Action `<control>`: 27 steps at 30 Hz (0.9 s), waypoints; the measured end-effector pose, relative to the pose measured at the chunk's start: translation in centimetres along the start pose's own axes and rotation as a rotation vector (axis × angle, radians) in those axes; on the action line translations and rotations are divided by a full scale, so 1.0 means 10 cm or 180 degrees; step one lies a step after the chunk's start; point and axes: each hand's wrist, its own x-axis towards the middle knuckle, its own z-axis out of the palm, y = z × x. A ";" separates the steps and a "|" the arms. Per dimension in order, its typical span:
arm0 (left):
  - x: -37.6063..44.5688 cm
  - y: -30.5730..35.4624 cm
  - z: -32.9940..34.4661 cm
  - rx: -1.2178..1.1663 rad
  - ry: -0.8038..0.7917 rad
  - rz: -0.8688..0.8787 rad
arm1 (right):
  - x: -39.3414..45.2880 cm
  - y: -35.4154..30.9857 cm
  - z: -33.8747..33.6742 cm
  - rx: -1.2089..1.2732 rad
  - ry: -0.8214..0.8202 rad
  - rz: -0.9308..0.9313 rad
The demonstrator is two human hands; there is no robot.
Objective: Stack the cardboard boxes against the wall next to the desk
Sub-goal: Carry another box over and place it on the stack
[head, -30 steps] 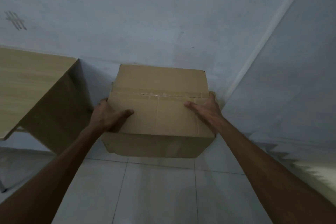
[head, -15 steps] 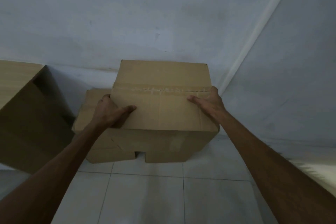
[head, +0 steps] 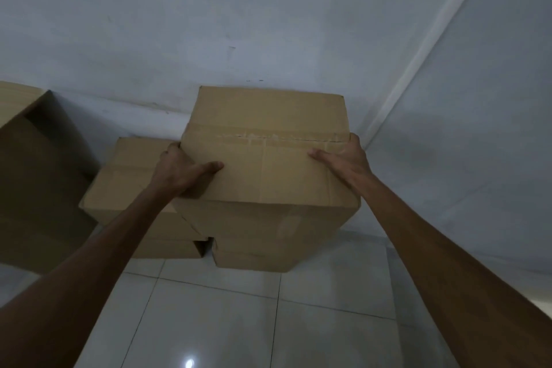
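Observation:
A taped cardboard box is held between both my hands near the wall. My left hand grips its left side with the thumb lying on top. My right hand grips the right side, thumb on top as well. Below it sit two more cardboard boxes on the floor: one lower box directly under the held box and another box to its left, beside the desk. Whether the held box touches the one beneath I cannot tell.
The wooden desk stands at the left, its side panel close to the left box. A white wall runs behind the boxes and meets a second wall in a corner at the right. White floor tiles lie in front.
The held box has come down and closer to the wall. The view tilted down, bringing the two floor boxes into sight. Both hands keep the same grip.

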 end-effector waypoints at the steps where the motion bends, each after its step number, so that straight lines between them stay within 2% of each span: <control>1: 0.03 0.03 0.01 0.0007 -0.0003 -0.0014 | 0.06 0.01 -0.01 0.0016 -0.0019 -0.0008; 11: 0.39 0.25 0.24 -0.0044 -0.0025 0.0001 | 0.52 0.15 -0.06 0.0137 -0.0020 0.0021; 18: 0.53 0.22 0.21 -0.0057 0.0003 -0.0058 | 0.60 0.08 0.05 0.0114 -0.0010 0.0138; 27: 0.69 0.21 0.41 -0.0051 -0.0022 0.0124 | 0.72 0.23 0.03 0.0155 0.0060 0.0198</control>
